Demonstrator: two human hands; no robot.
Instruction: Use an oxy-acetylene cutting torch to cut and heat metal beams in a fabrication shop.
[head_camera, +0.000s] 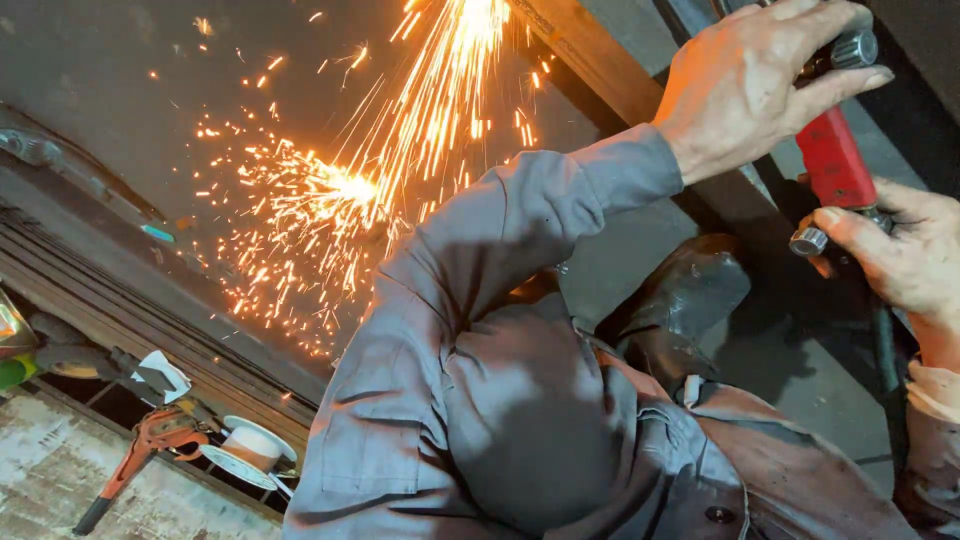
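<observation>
Grinder (835, 155) head hidden behind left hand (745, 85), sparks (400, 170) blurred.

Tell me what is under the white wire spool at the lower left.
The white wire spool rests on dark stacked steel bars, beside an orange-handled tool. Its flange hides the spot directly beneath, so what it sits on there cannot be seen.

Two hands (750, 85) (905, 255); one red grinder (832, 155); one wire spool (250, 450); one orange clamp (140, 450).

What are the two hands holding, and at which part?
Both hold one red power tool. The left hand wraps its upper end near the grey knob; the right hand takes its lower end.
</observation>
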